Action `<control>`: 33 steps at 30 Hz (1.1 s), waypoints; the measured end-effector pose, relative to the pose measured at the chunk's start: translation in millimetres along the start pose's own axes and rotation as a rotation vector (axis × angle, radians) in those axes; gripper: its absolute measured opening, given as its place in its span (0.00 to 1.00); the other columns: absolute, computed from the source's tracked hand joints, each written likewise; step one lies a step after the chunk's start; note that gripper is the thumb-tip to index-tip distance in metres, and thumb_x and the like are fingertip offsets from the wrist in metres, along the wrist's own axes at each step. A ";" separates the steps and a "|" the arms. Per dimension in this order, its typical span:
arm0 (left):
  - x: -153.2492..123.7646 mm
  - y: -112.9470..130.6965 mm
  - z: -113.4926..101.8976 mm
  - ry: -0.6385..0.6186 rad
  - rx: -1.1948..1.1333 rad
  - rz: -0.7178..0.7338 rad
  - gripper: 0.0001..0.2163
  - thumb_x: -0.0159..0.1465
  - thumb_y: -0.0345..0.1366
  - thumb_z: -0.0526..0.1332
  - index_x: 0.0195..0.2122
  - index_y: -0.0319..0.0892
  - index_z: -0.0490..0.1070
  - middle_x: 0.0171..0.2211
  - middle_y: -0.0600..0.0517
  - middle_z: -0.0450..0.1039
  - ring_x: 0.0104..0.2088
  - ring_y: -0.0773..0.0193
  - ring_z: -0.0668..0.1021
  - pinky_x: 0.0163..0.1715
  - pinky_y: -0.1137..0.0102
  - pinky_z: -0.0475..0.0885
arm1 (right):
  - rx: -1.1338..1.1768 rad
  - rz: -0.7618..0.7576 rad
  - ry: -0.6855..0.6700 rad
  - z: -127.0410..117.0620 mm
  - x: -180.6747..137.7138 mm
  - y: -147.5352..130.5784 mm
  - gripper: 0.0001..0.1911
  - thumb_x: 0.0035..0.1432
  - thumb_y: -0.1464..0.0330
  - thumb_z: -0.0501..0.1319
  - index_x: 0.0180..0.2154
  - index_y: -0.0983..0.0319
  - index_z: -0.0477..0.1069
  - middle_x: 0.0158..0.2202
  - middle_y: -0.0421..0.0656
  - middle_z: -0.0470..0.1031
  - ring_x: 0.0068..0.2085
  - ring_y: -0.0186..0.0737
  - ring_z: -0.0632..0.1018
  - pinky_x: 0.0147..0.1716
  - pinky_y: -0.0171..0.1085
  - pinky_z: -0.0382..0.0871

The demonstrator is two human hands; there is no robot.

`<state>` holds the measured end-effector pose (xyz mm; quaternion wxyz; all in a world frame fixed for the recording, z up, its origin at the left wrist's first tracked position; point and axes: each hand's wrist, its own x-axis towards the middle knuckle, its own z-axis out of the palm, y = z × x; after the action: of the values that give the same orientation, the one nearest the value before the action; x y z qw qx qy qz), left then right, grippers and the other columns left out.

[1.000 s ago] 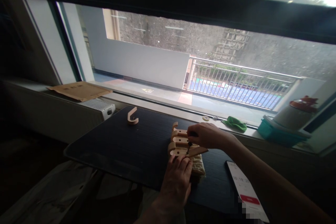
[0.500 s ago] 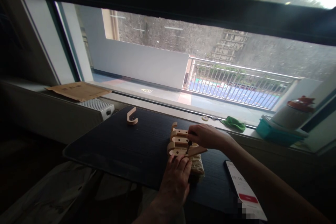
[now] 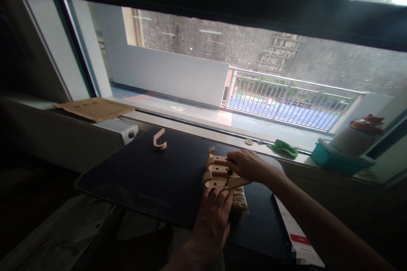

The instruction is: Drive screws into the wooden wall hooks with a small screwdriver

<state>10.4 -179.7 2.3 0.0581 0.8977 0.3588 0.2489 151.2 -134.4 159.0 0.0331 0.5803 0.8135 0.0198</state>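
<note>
My right hand point(image 3: 249, 164) is wrapped round the handle of a screwdriver point(image 3: 229, 175). The screwdriver stands nearly upright, its tip at a hole in the nearest wooden hook point(image 3: 218, 183). My left hand point(image 3: 214, 216) grips this hook's near edge, fingertips pressed on the wood. Behind it, two more pale wooden hooks lie in a row, the middle hook point(image 3: 216, 169) and the far hook point(image 3: 218, 158), both with dark screw holes. Beneath them is a plastic-wrapped block point(image 3: 240, 200). My right fingers partly cover the row's right ends.
On the dark table point(image 3: 152, 186) a separate wooden hook point(image 3: 160, 140) lies at the far left. A phone point(image 3: 297, 233) rests under my right forearm. Along the sill are a tape roll point(image 3: 249, 142), a green cloth point(image 3: 284, 148) and a teal box point(image 3: 337, 160). A brown envelope point(image 3: 95, 109) lies left.
My right forearm has dropped slightly and covers more of the phone. The screwdriver stays at the same hole, and my left hand has kept its place.
</note>
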 end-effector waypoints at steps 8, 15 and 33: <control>-1.0 -0.7 -1.3 0.011 -0.021 0.014 0.26 0.56 0.29 0.58 0.57 0.43 0.58 0.57 0.50 0.62 0.59 0.53 0.60 0.62 0.53 0.51 | 0.021 -0.024 -0.077 -13.1 -6.2 -2.9 0.11 0.60 0.65 0.52 0.36 0.59 0.72 0.31 0.41 0.76 0.30 0.35 0.73 0.26 0.33 0.55; -1.4 -1.3 2.0 0.018 -0.011 0.011 0.26 0.55 0.29 0.58 0.57 0.44 0.58 0.57 0.50 0.62 0.60 0.52 0.60 0.61 0.52 0.51 | 0.011 -0.023 -0.025 -2.0 -3.5 -0.8 0.16 0.64 0.63 0.48 0.33 0.61 0.72 0.29 0.43 0.75 0.29 0.35 0.73 0.27 0.33 0.55; -1.1 -1.6 1.2 0.019 -0.028 0.012 0.27 0.56 0.29 0.59 0.58 0.44 0.58 0.57 0.50 0.61 0.60 0.54 0.59 0.62 0.53 0.49 | 0.060 -0.018 -0.046 -3.8 -4.3 3.5 0.14 0.62 0.64 0.50 0.34 0.62 0.71 0.28 0.42 0.74 0.28 0.33 0.70 0.26 0.32 0.54</control>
<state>9.3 -179.1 0.4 0.0659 0.8965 0.3506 0.2628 155.6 -137.2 163.2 0.0346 0.5741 0.8179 -0.0182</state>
